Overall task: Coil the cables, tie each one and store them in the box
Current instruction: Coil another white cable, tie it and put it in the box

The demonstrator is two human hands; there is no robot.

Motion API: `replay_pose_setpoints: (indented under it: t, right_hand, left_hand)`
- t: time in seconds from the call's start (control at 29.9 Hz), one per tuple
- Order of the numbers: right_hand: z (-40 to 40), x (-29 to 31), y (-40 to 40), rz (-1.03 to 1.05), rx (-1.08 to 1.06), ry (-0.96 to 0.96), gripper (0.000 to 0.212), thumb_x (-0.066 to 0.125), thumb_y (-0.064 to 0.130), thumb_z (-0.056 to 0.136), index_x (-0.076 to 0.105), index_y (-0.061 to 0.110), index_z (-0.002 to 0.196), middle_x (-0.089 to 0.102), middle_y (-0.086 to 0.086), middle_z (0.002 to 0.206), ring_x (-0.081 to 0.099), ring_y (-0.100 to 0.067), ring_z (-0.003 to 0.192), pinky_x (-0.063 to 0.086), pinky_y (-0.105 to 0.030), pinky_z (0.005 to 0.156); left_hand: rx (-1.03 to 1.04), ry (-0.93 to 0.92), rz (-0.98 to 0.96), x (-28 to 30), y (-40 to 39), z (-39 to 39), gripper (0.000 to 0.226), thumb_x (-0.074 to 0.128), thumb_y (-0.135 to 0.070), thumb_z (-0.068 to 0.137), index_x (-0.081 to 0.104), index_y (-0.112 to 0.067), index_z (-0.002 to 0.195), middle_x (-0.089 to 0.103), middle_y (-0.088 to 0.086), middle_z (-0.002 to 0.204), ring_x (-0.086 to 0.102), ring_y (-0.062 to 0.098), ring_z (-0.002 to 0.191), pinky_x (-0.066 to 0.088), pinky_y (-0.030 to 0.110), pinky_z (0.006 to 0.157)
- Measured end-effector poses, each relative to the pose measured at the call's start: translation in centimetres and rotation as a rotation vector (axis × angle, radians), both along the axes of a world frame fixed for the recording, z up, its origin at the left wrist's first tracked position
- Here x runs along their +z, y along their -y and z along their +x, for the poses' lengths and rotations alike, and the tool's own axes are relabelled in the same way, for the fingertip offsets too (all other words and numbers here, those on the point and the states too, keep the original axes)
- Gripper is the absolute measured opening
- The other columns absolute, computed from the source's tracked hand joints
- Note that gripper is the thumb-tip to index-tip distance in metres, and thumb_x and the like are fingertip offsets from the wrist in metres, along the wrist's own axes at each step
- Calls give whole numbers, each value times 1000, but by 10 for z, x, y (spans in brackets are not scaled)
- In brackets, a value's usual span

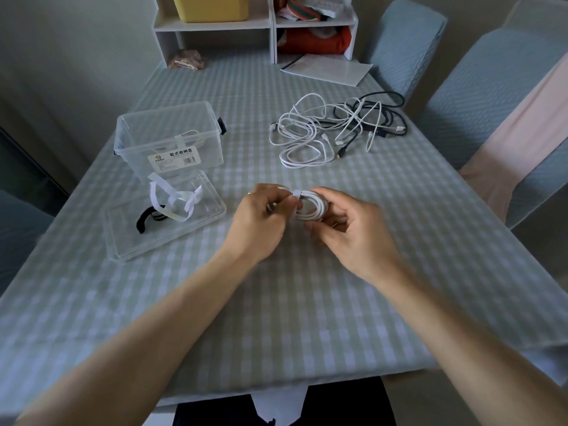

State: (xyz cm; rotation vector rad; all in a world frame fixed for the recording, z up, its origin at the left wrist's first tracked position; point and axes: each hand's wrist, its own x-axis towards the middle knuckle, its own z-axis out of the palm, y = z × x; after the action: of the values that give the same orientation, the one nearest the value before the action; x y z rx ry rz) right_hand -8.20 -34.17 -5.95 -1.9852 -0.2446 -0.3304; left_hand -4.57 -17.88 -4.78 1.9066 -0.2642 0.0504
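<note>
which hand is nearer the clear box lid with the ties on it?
Left. The left hand grips the coiled white cable just right of the lid; the right hand holds the coil's other side, farther from the lid.

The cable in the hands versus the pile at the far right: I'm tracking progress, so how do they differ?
The white cable is wound into a compact coil with a white tie around it; the pile of cables sprawls in loose, untied, tangled loops. The coil is gripped by the left hand and right hand; the pile lies on the table. The coil is all white; the pile mixes white and dark cables.
</note>
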Motion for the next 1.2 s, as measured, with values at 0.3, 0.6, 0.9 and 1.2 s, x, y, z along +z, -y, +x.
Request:
replay_pose_setpoints:
  t: [0.3, 0.6, 0.9, 1.2]
  right_hand:
    - [2, 0, 3, 157, 35, -120, 39, 72, -1, 84, 67, 15, 118, 76, -2, 81, 72, -18, 67, 59, -34, 68]
    - [7, 3, 6, 263, 59, -178, 35, 71, -2, 85, 68, 15, 116, 76, -5, 84, 69, -17, 65, 54, -24, 59]
    - [3, 5, 4, 269, 53, -230, 30, 70, -5, 84, 71, 16, 106, 75, -6, 83, 68, -15, 65, 55, -28, 59]
    - [0, 5, 1, 211, 85, -232, 4, 70, 19, 89, 72, 17, 91, 74, -10, 82, 70, -20, 68, 56, -35, 64]
  left_hand:
    - [-47, -21, 113, -1, -9, 4, 21, 65, -13, 93, 62, -27, 78, 63, -5, 102, 56, 2, 79, 40, 10, 72]
    - [-86, 72, 141, -2, -13, 7, 8, 70, -11, 89, 70, -20, 91, 68, -2, 103, 62, 12, 89, 46, 18, 79]
    - [-4, 189, 186, -4, -7, -4, 15, 70, -5, 87, 65, -17, 79, 61, -1, 95, 56, -3, 78, 37, 5, 71]
    - [-11, 264, 187, -7, -10, -2, 21, 57, -17, 98, 60, -20, 78, 57, -2, 80, 53, 1, 80, 36, 7, 73]
